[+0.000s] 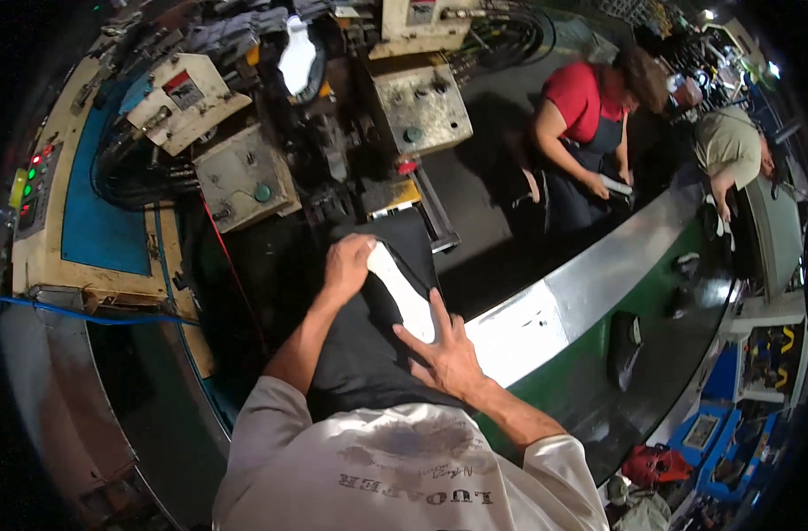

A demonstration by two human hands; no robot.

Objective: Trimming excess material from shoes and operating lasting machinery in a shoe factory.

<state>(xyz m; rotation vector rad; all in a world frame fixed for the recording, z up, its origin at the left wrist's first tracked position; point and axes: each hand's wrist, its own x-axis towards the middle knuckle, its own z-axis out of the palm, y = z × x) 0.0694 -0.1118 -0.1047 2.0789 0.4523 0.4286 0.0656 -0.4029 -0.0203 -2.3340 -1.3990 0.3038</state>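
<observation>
Over my black apron (346, 354) lies a dark shoe with its long white underside (402, 288) turned up. Dark material shows along its edges. My left hand (346, 270) is closed on the shoe's far end, fingertips at the edge of the white surface. At the near end, my right hand (448, 354) grips around the shoe. One finger stretches along its right side, while others spread across the left side and over the white surface. Whatever lies beneath my palms is hidden.
Ahead stands a machine with control boxes (421, 111) and a white sole-shaped piece (298, 57). To my right runs a green conveyor (585, 363) with a metal edge (545, 310), carrying a dark shoe (625, 350). Two people, one in a red shirt (576, 102), handle items beyond.
</observation>
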